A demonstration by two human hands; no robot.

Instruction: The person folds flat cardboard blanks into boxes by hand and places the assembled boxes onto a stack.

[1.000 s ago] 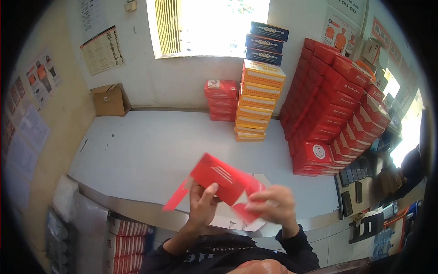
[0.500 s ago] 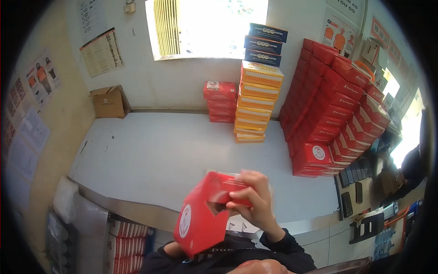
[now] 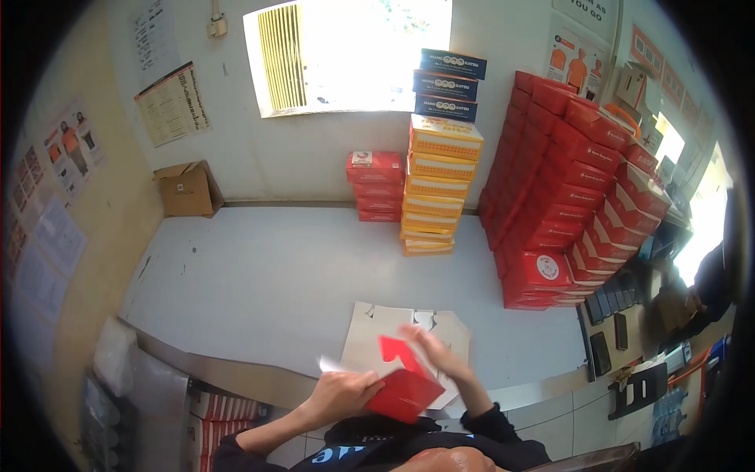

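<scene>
A partly folded red carton (image 3: pixel 405 393) is in front of my body, over the table's front edge. My left hand (image 3: pixel 346 396) grips its left side, fingers wrapped round the edge, with a pale flap sticking up beside it. Near the carton's raised red flap is my right hand (image 3: pixel 431 348), fingers stretched out and slightly blurred; whether it touches the flap is hard to tell. Under and behind the carton, a flat unfolded cardboard blank (image 3: pixel 362 334) lies on the white table (image 3: pixel 236 275), its pale side up.
Stacked red boxes (image 3: pixel 377 190), yellow boxes (image 3: pixel 437 187) with dark ones on top, and a tall pile of red boxes (image 3: pixel 550 181) line the table's back and right. A brown box (image 3: pixel 187 190) stands back left. Another person (image 3: pixel 704 291) is at far right.
The red carton has turned and its round white logo no longer shows. My left hand has come back into view on its left side. My right hand has opened, off the upper flap it was gripping.
</scene>
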